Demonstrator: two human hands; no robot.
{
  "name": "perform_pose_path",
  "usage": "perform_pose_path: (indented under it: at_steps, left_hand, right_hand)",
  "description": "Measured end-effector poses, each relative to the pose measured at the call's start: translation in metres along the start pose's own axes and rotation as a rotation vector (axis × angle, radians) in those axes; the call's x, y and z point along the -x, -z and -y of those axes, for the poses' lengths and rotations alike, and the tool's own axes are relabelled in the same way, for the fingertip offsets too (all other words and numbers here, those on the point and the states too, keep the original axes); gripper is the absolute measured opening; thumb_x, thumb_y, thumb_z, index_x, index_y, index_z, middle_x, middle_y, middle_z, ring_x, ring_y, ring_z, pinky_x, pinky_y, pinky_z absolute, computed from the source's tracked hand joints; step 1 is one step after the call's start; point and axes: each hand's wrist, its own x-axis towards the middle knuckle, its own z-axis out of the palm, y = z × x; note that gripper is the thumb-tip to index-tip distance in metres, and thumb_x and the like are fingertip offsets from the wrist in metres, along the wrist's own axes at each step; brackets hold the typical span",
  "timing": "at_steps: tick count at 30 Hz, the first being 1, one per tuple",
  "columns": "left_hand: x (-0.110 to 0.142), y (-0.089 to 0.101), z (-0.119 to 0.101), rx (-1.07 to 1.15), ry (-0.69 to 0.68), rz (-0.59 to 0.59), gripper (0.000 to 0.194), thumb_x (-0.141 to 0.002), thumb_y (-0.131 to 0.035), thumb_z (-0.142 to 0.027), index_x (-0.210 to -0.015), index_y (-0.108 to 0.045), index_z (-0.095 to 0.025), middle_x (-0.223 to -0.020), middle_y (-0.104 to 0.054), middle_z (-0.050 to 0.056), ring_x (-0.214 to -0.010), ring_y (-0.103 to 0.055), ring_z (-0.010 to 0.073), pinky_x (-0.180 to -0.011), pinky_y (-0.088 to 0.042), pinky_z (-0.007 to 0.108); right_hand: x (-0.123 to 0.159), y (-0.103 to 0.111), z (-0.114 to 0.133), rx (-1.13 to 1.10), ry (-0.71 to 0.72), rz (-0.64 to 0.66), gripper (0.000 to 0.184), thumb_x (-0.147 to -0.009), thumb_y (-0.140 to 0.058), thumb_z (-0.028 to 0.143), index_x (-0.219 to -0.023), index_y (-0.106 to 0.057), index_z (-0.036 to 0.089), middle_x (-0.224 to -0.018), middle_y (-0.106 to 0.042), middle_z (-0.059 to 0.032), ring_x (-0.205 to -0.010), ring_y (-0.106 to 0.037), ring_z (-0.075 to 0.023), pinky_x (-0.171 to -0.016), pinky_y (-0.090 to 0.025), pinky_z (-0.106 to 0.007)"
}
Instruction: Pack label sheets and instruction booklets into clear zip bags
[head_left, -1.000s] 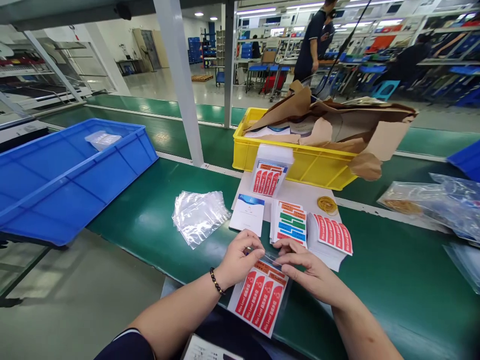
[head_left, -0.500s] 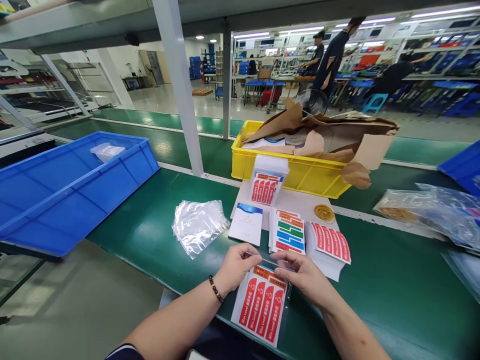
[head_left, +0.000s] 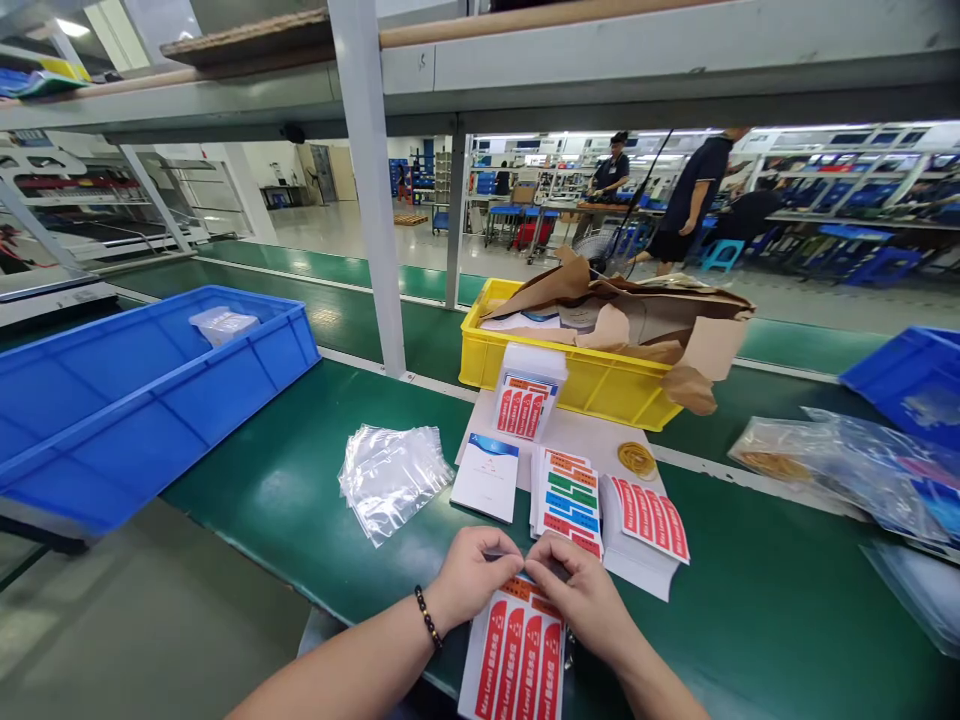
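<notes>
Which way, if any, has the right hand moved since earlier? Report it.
Yes: the right hand moved left, toward the left hand, judged against the white booklet.

At the near edge of the table (head_left: 750, 590) is a bagged sheet (head_left: 517, 655); behind it, left to right, lie bags (head_left: 396, 480), booklets (head_left: 486, 480), label sheets (head_left: 568, 495) and stickers (head_left: 651, 518). A crate (head_left: 592, 395) stands at the far edge, a bin (head_left: 187, 405) far left.

White post (head_left: 369, 200), blue stool (head_left: 724, 246), wooden pallet (head_left: 411, 219) on floor, person (head_left: 699, 190) in dark clothes
</notes>
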Motion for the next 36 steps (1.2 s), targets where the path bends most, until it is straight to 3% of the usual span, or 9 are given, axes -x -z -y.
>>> perform_pose_path:
  at_steps: [3, 6, 11, 13, 17, 22, 29, 33, 36]
  left_hand:
    - [0.003, 0.001, -0.004, -0.088, -0.063, 0.004, 0.014, -0.070, -0.055, -0.023, -0.064, -0.061, -0.012, -0.065, -0.059, 0.003, -0.063, -0.052, 0.0113, -0.061, -0.041, 0.022]
    - [0.010, 0.005, -0.012, -0.238, -0.213, -0.005, 0.020, -0.071, -0.056, -0.027, -0.086, -0.062, -0.015, -0.088, -0.060, 0.006, -0.083, -0.053, 0.0153, -0.077, -0.042, 0.026]
    - [0.018, 0.032, -0.025, -0.671, -0.388, -0.120, 0.032, -0.079, -0.043, -0.028, -0.108, -0.050, -0.019, -0.111, -0.051, 0.009, -0.107, -0.042, 0.0191, -0.094, -0.031, 0.034]
    - [0.017, 0.052, -0.024, -0.850, -0.307, -0.188, 0.027, -0.082, -0.035, -0.028, -0.100, -0.052, -0.017, -0.102, -0.055, 0.010, -0.100, -0.047, 0.0198, -0.088, -0.034, 0.034]
    - [0.008, 0.097, -0.013, -1.141, 0.122, -0.295, 0.032, -0.081, -0.034, -0.042, -0.085, -0.051, -0.015, -0.081, -0.059, 0.010, -0.073, -0.055, 0.0224, -0.063, -0.038, 0.031]
    - [0.000, 0.127, 0.002, -1.209, 0.313, -0.167, 0.024, -0.078, -0.038, -0.038, -0.077, -0.049, -0.016, -0.075, -0.060, 0.009, -0.070, -0.056, 0.0210, -0.057, -0.033, 0.027]
    - [0.006, 0.115, -0.009, -1.066, 0.186, -0.166, 0.023, -0.082, -0.031, -0.031, -0.067, -0.044, -0.018, -0.065, -0.056, 0.002, -0.063, -0.051, 0.0151, -0.056, -0.031, 0.023]
    - [0.022, 0.078, -0.023, -0.779, -0.063, -0.053, 0.025, -0.083, -0.029, -0.032, -0.065, -0.040, -0.019, -0.061, -0.050, -0.001, -0.061, -0.046, 0.0126, -0.057, -0.032, 0.021]
    - [0.034, 0.043, -0.025, -0.845, -0.161, 0.093, 0.021, -0.081, -0.033, -0.028, -0.066, -0.045, -0.019, -0.068, -0.054, 0.001, -0.064, -0.047, 0.0133, -0.059, -0.031, 0.022]
  right_hand:
    - [0.002, 0.001, 0.001, 0.089, 0.082, -0.018, 0.018, -0.081, -0.046, 0.026, -0.066, -0.051, 0.017, -0.066, -0.053, -0.0006, -0.063, -0.051, -0.0139, -0.060, -0.039, -0.026]
    - [0.004, 0.007, -0.003, 0.139, 0.167, -0.067, 0.014, -0.082, -0.046, 0.024, -0.073, -0.054, 0.018, -0.073, -0.056, -0.0025, -0.069, -0.053, -0.0161, -0.064, -0.041, -0.028]
    - [0.004, 0.019, -0.015, 0.238, 0.268, -0.389, 0.015, -0.079, -0.051, 0.023, -0.093, -0.055, 0.020, -0.091, -0.055, -0.0075, -0.089, -0.050, -0.0218, -0.078, -0.041, -0.036]
    - [0.005, 0.020, -0.017, 0.246, 0.274, -0.455, 0.012, -0.080, -0.049, 0.022, -0.091, -0.055, 0.020, -0.089, -0.055, -0.0074, -0.088, -0.050, -0.0216, -0.077, -0.041, -0.036]
    - [0.006, 0.015, -0.015, 0.244, 0.314, -0.436, 0.010, -0.081, -0.048, 0.018, -0.088, -0.055, 0.020, -0.086, -0.055, -0.0068, -0.086, -0.051, -0.0205, -0.076, -0.041, -0.036]
    - [0.006, 0.008, -0.011, 0.221, 0.332, -0.356, 0.010, -0.082, -0.046, 0.016, -0.085, -0.055, 0.019, -0.080, -0.056, -0.0058, -0.079, -0.051, -0.0188, -0.072, -0.042, -0.034]
    - [0.008, 0.003, -0.005, 0.086, 0.283, -0.204, 0.020, -0.084, -0.043, 0.024, -0.074, -0.060, 0.018, -0.074, -0.058, -0.0049, -0.071, -0.054, -0.0163, -0.066, -0.043, -0.030]
    - [0.008, -0.007, -0.002, -0.143, 0.166, 0.079, 0.031, -0.084, -0.042, 0.038, -0.077, -0.064, 0.017, -0.077, -0.061, -0.0046, -0.064, -0.056, -0.0136, -0.062, -0.044, -0.027]
    - [0.008, -0.014, -0.003, -0.336, 0.028, 0.171, 0.040, -0.081, -0.042, 0.049, -0.088, -0.062, 0.015, -0.070, -0.062, -0.0035, -0.047, -0.052, -0.0105, -0.047, -0.042, -0.023]
